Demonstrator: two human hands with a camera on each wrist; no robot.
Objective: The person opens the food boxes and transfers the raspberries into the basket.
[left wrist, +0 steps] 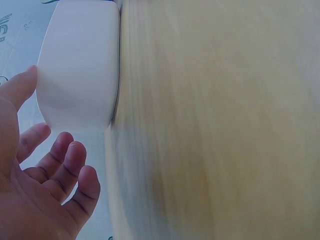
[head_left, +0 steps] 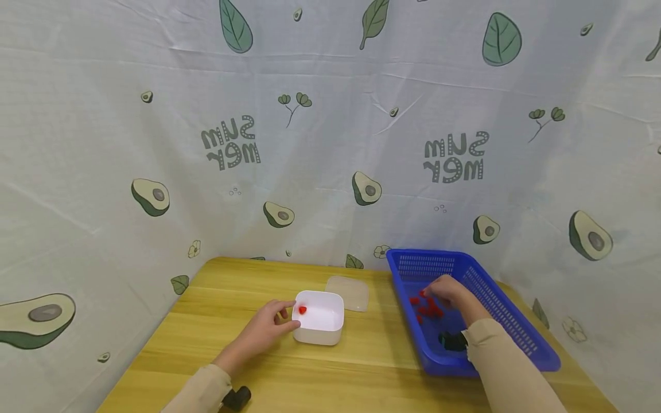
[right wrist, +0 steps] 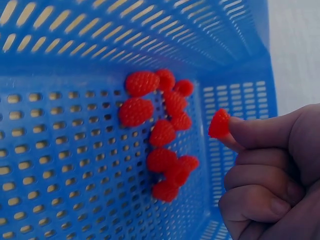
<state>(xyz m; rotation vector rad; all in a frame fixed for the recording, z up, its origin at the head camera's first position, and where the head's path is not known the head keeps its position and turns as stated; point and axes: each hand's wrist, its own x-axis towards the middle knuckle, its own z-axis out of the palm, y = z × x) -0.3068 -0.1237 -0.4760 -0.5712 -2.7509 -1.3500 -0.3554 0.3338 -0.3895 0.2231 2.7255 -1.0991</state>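
Note:
My right hand pinches a red raspberry between thumb and forefinger, held over the blue basket. Several more raspberries lie grouped on the basket's slotted floor. On the table, a white square container has a single raspberry inside, near its left wall. The left hand is at the container's left side, thumb and fingertips right at its rim, the other fingers relaxed. In the left wrist view the container shows its smooth outer wall beside those fingertips.
A flat translucent lid lies behind and right of the white container. The wooden table runs back to a white curtain printed with avocados and leaves. The basket's raised walls surround the right hand.

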